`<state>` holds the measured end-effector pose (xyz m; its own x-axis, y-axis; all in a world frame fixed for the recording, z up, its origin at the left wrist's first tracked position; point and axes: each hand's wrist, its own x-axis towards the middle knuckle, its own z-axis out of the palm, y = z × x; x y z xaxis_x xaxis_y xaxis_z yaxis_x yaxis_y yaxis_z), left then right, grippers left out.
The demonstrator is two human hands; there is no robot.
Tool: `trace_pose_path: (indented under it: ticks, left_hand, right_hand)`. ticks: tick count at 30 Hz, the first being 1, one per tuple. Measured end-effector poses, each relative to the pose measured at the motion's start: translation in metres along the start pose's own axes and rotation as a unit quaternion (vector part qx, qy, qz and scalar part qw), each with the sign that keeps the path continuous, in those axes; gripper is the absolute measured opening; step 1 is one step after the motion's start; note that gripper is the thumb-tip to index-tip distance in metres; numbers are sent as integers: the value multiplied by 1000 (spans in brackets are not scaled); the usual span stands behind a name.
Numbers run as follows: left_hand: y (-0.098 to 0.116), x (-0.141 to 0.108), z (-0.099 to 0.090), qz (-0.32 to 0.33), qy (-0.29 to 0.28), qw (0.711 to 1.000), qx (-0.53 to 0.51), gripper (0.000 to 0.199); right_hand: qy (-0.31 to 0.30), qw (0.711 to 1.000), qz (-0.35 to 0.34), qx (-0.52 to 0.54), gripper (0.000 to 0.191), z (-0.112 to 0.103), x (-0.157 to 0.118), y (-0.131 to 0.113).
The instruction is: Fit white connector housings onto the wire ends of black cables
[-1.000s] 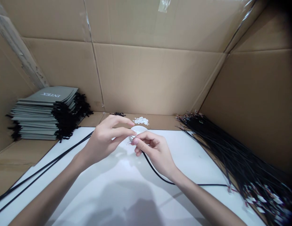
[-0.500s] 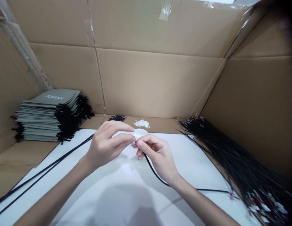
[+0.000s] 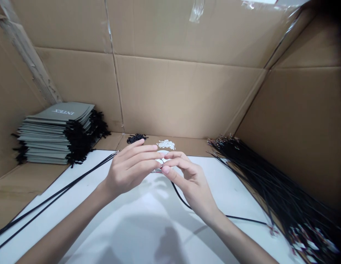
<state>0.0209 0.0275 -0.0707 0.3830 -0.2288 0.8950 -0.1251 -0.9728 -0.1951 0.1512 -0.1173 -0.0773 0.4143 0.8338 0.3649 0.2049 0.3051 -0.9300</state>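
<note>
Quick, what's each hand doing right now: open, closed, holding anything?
Left hand: at the end of a thin black cable; grip cannot be told.
Right hand: closed, pinching that cable near its end.

Left hand: thumb hidden behind fingers. Right hand: thumb hides upper end of black cable; wrist covers its middle. Fine wires between fingertips blurred; left-hand contact impossible to tell. White disc beyond fingertips, partly covered by them. Black bits beyond left hand, too small to identify. Cables left of left hand cut by picture edge. Plugs right of right hand blurred, fading into dark corner.
</note>
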Motion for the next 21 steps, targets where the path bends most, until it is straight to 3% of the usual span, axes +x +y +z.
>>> trace_pose_path:
  ticks: [7,12,21]
  left_hand:
    - [-2,-2,-1,-22,-20,999,-42,12]
    - [-3,-1,-2,-18,13,999,-31,11]
    - [-2,4,-10,-36,42,998,-1,12]
  right_hand:
    - [-15,999,-12,-39,10,-5,2,-6]
    - [32,993,-74,-89,2,-1,1,-4]
    - [55,979,-140,-140,7,8,2,-11]
